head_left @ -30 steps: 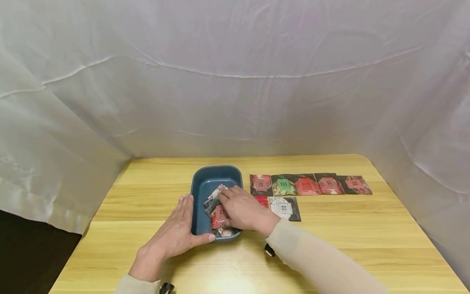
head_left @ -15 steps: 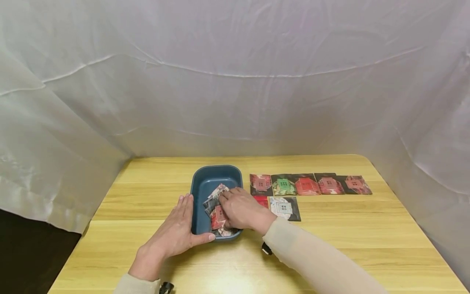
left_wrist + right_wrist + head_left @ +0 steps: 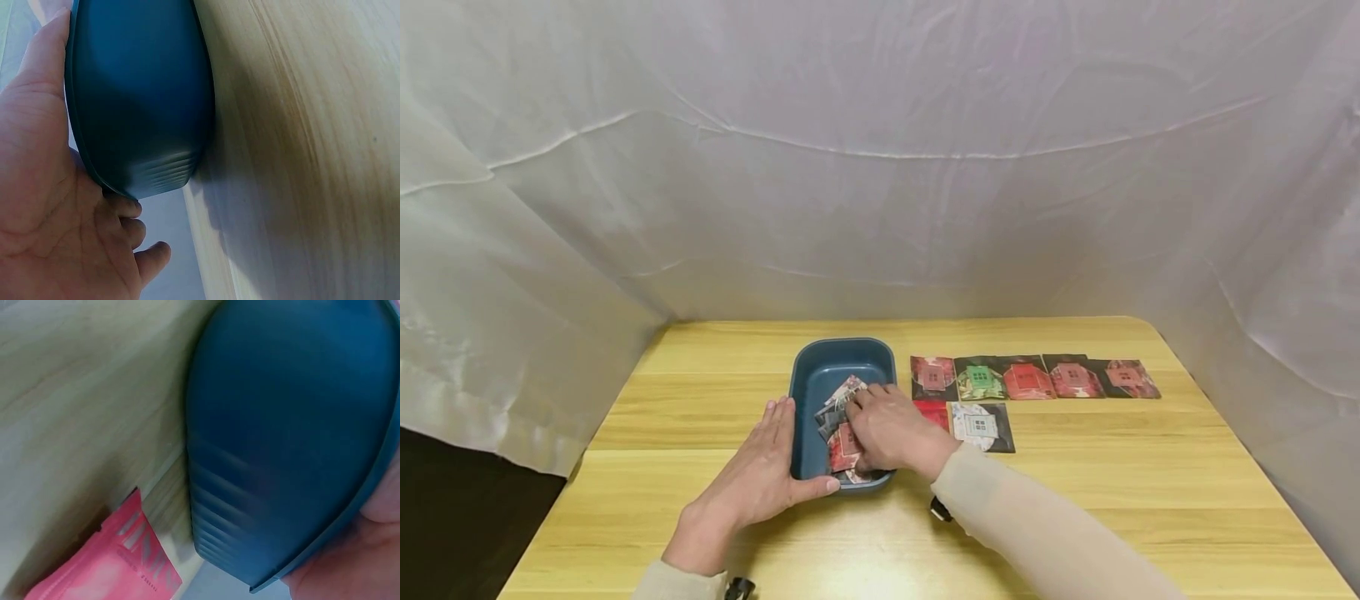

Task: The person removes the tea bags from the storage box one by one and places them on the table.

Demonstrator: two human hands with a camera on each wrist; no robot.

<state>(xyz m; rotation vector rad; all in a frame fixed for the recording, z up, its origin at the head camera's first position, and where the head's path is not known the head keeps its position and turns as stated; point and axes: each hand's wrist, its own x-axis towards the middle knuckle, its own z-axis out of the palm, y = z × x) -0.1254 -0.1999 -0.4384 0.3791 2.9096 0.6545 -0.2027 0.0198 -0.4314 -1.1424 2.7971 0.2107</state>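
Note:
A blue tray [image 3: 823, 371] stands on the table with several overlapping sachets inside, among them a red-and-black sachet [image 3: 844, 450]. My left hand [image 3: 756, 467] lies with straight fingers along the tray's left side, thumb over its front rim. In the left wrist view the palm of the left hand [image 3: 44, 206] is against the rim. My right hand [image 3: 895, 429] reaches in over the right rim, its fingers curled at the right edge of the sachets; the fingertips are hidden. From the right wrist, the tray's ribbed outer wall [image 3: 269, 444] and part of the right hand [image 3: 353, 565] show.
Right of the tray, a back row of several flat sachets [image 3: 1026, 379] lies side by side. In front of it are a white-and-black sachet [image 3: 981, 427] and a red sachet [image 3: 934, 412], partly behind my right hand. A pale cloth wall [image 3: 925, 225] borders the wooden table [image 3: 1120, 500].
My right hand has shifted slightly left within the tray, and the red-and-black sachet has moved a little left with it. My left hand has stayed put.

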